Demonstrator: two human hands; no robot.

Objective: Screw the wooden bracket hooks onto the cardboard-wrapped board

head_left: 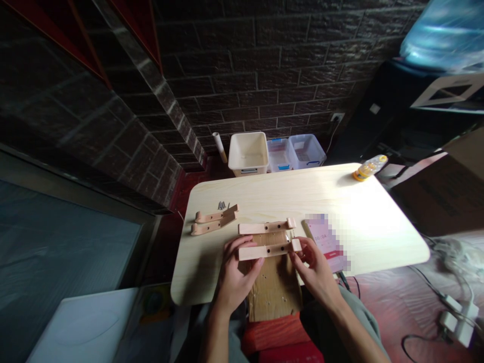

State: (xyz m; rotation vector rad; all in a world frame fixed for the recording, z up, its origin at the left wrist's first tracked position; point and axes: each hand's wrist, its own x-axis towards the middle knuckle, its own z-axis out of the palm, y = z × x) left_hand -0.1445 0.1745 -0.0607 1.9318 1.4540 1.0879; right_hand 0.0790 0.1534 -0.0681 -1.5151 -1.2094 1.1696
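Note:
My left hand (236, 275) grips the left end of a light wooden piece (257, 252) with dark holes, fingers behind it and thumb in front. At its right end, by a small block-like tip, my right hand (313, 262) pinches the same piece. Just beyond it lies a similar wooden piece (260, 228). Both are over a brown board (274, 290) that reaches from the table's front edge towards my lap. Two more shaped wooden pieces (214, 225) lie side by side at the left, with several screws (221, 205) behind them.
A phone (325, 244) lies right of my hands on the pale table (295, 189). A clear bottle with yellow parts (369, 168) stands at the back right. Beyond the table are a cream bin (248, 151) and clear boxes (307, 151). Cables and a power strip (466, 322) are at the lower right.

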